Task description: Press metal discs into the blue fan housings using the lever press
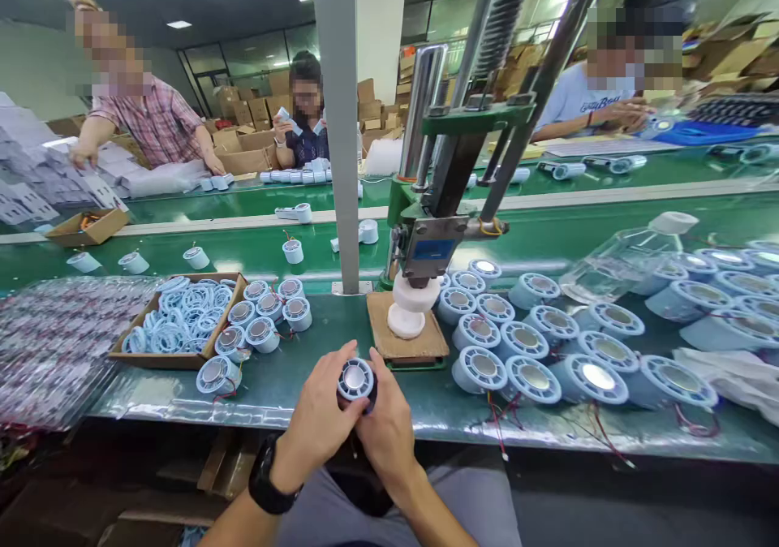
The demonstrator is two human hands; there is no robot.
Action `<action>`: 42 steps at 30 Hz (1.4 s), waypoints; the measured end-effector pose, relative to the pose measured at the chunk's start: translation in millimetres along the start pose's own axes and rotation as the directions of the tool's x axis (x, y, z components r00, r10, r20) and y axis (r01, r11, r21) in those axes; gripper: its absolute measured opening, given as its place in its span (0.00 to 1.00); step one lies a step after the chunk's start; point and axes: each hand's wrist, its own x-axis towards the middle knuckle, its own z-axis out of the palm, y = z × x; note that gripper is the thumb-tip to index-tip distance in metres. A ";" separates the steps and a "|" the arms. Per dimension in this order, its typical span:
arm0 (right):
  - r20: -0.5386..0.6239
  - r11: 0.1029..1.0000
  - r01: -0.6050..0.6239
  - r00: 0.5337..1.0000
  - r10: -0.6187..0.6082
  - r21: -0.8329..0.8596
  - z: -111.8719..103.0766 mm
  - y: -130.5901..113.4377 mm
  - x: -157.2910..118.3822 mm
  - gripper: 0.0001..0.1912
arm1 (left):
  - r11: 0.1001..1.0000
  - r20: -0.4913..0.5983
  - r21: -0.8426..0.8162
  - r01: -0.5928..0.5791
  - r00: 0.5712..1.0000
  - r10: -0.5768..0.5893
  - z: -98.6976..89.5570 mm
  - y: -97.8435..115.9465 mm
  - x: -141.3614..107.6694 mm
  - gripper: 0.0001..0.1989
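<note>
Between my two hands, at the table's front edge, is a light-blue round motor housing (355, 378) with a silver disc in its slotted top. My left hand (320, 417), with a black watch at the wrist, wraps its left side, thumb across the front. My right hand (389, 413) closes round its right side. Just beyond them stands a green hand press (435, 247); its white round pad (416, 291) hangs over a white round seat (406, 320) on a brown board (380, 332). Nothing is visible between pad and seat.
Left: a carton (210, 359) of light-blue rings, several housings (261, 333) and wrapped parts (73, 344). Right: many wired housings (532, 376), a clear bottle (626, 259). A grey post (342, 125) rises behind the table. Beyond the green conveyor (243, 243), three people work.
</note>
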 end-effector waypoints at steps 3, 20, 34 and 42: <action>-0.009 1.000 0.005 1.000 -0.005 -0.028 -2.0 -4.4 4.0 0.33 | 0.995 -0.033 -0.087 0.037 0.999 -0.040 5.4 -3.9 -3.7 0.36; -0.190 0.879 0.353 0.885 -0.425 -0.320 -201.7 -52.7 237.1 0.22 | 0.963 -0.077 -0.268 0.028 0.996 -0.051 -1.6 6.4 57.9 0.27; -0.216 0.943 0.230 0.960 -0.179 0.241 -186.2 -33.8 391.9 0.12 | 0.791 -0.026 -0.603 -0.104 0.993 0.111 45.9 25.6 128.8 0.30; -0.212 0.950 0.196 0.966 -0.145 0.245 -206.2 -53.4 383.2 0.12 | 0.777 0.027 -0.618 -0.120 0.985 0.173 61.6 21.5 136.1 0.27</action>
